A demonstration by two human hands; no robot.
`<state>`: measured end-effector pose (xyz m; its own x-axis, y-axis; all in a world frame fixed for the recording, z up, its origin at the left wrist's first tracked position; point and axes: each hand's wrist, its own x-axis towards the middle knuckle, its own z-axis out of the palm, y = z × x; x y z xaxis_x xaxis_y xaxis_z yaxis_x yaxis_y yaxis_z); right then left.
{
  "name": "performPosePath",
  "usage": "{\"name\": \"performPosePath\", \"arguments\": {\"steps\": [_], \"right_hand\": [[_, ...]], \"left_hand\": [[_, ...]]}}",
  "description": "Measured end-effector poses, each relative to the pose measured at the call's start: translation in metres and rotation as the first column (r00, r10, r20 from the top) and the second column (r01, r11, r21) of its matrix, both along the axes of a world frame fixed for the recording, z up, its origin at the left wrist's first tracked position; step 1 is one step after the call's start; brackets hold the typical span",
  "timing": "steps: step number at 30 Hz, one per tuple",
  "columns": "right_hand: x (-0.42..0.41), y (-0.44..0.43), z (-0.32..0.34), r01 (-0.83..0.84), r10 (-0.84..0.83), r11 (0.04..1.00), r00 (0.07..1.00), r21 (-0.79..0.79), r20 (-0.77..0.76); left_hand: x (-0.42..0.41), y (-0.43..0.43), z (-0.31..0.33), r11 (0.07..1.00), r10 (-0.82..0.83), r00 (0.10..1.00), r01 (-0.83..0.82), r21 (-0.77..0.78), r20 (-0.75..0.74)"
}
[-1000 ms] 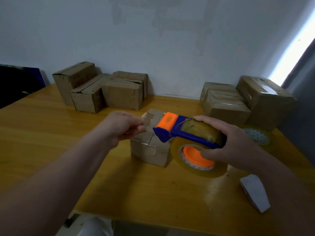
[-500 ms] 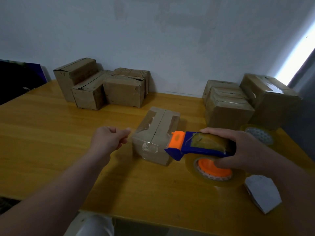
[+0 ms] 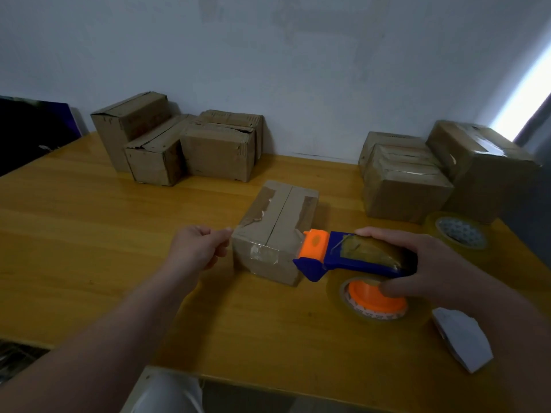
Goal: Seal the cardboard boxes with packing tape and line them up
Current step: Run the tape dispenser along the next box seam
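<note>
A small cardboard box (image 3: 275, 222) stands in the middle of the yellow wooden table (image 3: 89, 234), its top flaps closed and old tape strips along its edges. My left hand (image 3: 198, 248) pinches the free end of clear tape just left of the box's near left corner. My right hand (image 3: 417, 263) grips a blue and orange tape dispenser (image 3: 337, 257) with a clear tape roll, held at the box's near right corner.
Three unsealed boxes (image 3: 179, 147) cluster at the back left by the wall. Taped boxes (image 3: 417, 177) stand at the back right. A spare tape roll (image 3: 459, 232) lies right of the dispenser. A white folded paper (image 3: 460, 338) lies near the front right edge.
Both hands moved toward me and down, from over the box top to its near side. The dispenser shifted right while the left hand drew the tape end left.
</note>
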<state>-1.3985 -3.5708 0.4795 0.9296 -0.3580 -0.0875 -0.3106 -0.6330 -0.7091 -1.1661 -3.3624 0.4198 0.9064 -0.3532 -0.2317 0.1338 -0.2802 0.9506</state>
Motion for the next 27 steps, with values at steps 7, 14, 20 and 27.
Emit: {"name": "performPosePath", "arguments": {"steps": [7,14,20,27], "right_hand": [[-0.003,0.002,-0.008,0.027,-0.028,0.997,1.0,0.07,0.014],[-0.003,0.003,-0.009,0.037,-0.038,0.997,0.999,0.074,0.018],[-0.004,0.004,-0.012,0.048,-0.051,0.996,0.998,0.071,0.032],[0.002,0.014,-0.015,0.049,-0.052,0.997,0.997,0.058,0.049]], "left_hand": [[0.002,0.0,0.003,0.988,-0.087,0.996,0.087,0.127,-0.011],[0.008,0.004,0.009,0.962,-0.157,0.974,0.113,0.25,0.166],[-0.02,0.004,0.006,0.987,-0.118,0.99,0.125,-0.099,0.073],[-0.014,0.017,0.01,0.936,-0.337,0.91,0.296,0.19,0.243]]}}
